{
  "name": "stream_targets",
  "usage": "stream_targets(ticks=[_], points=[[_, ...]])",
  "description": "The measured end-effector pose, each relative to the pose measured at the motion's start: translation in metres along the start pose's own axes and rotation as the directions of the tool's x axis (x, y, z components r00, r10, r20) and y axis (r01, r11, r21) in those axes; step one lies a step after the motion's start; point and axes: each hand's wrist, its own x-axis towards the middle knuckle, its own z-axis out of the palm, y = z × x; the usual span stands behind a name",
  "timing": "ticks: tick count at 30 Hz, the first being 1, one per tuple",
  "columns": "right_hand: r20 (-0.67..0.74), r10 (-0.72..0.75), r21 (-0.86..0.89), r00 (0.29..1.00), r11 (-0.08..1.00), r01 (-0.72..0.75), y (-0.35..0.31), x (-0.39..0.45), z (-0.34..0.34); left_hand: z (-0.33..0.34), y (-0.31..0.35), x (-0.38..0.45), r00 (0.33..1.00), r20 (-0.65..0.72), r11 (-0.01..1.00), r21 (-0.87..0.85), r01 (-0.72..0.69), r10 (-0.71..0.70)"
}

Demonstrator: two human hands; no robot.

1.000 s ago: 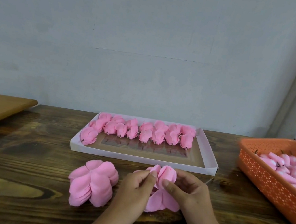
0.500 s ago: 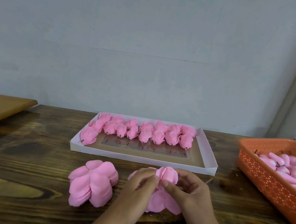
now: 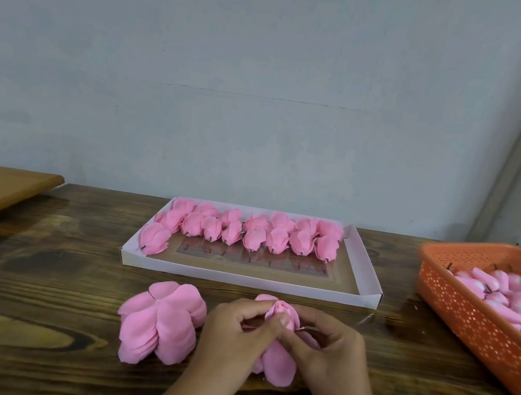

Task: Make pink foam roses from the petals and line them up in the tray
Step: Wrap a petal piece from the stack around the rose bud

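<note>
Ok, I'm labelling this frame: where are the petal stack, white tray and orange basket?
petal stack [image 3: 163, 321]: head view, middle of the top petals.
white tray [image 3: 250, 281]: head view, near wall.
orange basket [image 3: 470, 321]: head view, perforated side wall.

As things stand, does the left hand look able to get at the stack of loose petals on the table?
Probably yes. The petal stack lies just beside the left hand with nothing between them, but that hand is pinching the half-made rose together with the right hand, so it must let go first.
</note>
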Motion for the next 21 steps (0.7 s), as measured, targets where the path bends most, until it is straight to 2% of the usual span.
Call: stream_targets(ticks=[4, 9, 15, 18, 21], points=[[0.107, -0.01, -0.028, 0.994, 1.0, 0.013, -0.003, 0.002, -0.005, -0.002, 0.003, -0.001, 0.999, 0.017, 0.999, -0.045, 0.028, -0.027], [0.134, 0.003, 0.113, 0.991, 0.993, -0.018, -0.006, 0.004, -0.007, -0.005, 0.006, -0.002, 0.999, 0.046, 0.999, -0.049, 0.024, -0.021], [0.054, 0.118, 0.279, 0.992, 0.952, -0.128, -0.002, 0.008, -0.009, -0.003, 0.006, 0.0, 0.991, 0.043, 0.989, -0.07, 0.133, -0.13], [-0.007, 0.207, 0.379, 0.978, 0.906, -0.189, 0.0, 0.012, -0.013, -0.003, 0.005, 0.001, 0.968, 0.122, 0.97, -0.079, 0.23, -0.22], [-0.054, 0.272, 0.444, 0.961, 0.868, -0.221, 0.001, 0.014, -0.017, 0.0, 0.003, 0.0, 0.95, 0.201, 0.962, -0.083, 0.259, -0.238]])
